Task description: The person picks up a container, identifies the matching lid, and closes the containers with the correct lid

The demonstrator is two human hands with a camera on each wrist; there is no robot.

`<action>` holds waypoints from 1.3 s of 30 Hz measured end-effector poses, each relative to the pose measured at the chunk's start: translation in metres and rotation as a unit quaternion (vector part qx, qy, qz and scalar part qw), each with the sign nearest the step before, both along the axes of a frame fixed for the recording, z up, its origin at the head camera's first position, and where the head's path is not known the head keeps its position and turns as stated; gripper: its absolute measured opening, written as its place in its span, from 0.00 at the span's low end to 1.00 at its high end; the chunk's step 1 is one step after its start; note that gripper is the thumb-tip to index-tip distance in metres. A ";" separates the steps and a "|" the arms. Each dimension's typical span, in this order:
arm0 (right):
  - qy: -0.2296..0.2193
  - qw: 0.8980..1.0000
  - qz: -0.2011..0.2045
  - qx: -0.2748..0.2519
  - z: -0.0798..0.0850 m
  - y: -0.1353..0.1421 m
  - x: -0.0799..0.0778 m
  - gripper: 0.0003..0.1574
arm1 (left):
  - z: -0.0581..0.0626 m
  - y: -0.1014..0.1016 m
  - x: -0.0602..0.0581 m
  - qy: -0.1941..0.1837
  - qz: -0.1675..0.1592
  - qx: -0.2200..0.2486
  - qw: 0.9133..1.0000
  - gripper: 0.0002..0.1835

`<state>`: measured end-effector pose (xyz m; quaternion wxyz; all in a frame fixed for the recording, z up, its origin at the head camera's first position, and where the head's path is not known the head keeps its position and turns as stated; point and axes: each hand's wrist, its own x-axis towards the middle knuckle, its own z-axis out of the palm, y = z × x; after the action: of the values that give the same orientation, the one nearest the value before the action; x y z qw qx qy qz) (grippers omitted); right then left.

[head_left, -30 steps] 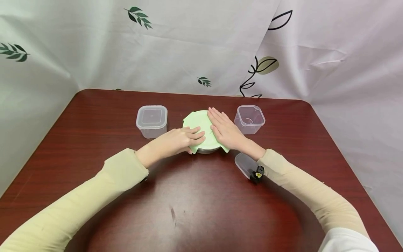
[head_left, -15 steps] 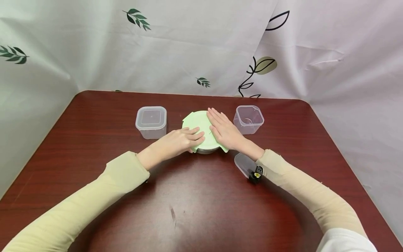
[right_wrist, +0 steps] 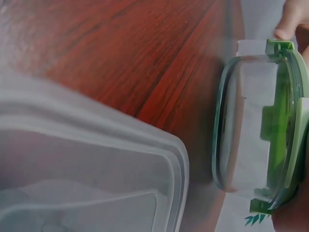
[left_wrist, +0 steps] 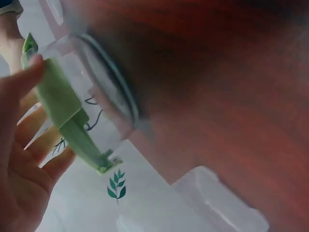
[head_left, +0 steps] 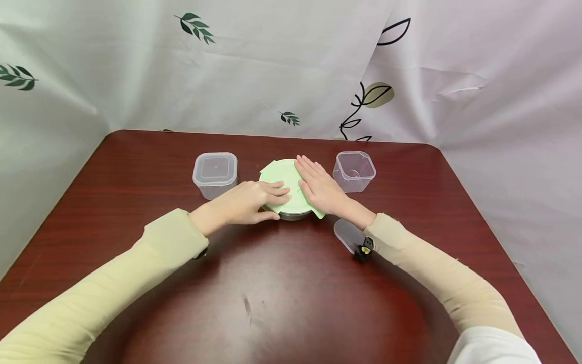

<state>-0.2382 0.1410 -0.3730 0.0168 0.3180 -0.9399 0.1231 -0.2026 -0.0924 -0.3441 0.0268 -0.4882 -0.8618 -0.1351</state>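
A round glass food container (right_wrist: 246,121) with a light green clip lid (head_left: 275,173) stands on the table in the head view. My left hand (head_left: 250,201) lies over its left side, fingers loosely extended on the lid and thumb stretched along the front edge. In the left wrist view, the left thumb (left_wrist: 35,67) is at a green flap near the lid's rim. My right hand (head_left: 322,189) rests flat across the lid's right side, fingers straight and pointing away. A front-right flap (head_left: 320,214) sticks outward. The hands cover much of the lid.
On the left stands a clear plastic box (head_left: 215,172) with its lid on; on the right, an open clear box (head_left: 354,174). A loose translucent lid (head_left: 347,234) lies under the right wrist, partly hidden by its black wrist device (head_left: 364,248). Patterned cloth (head_left: 254,65) hangs behind the table.
My left hand has shifted slightly and its thumb now stretches out along the container's front edge. The right hand stays on the lid. The whole view has drifted a little.
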 end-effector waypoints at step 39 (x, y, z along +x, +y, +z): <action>-0.052 0.985 0.131 -0.100 0.021 0.037 0.000 0.24 | -0.015 0.024 -0.040 -0.048 0.129 -0.077 0.987 0.33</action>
<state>-0.2380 0.1780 -0.3521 -0.0168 0.4282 -0.8728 0.2337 -0.2428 -0.0681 -0.3594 -0.0348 -0.3665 -0.9257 -0.0867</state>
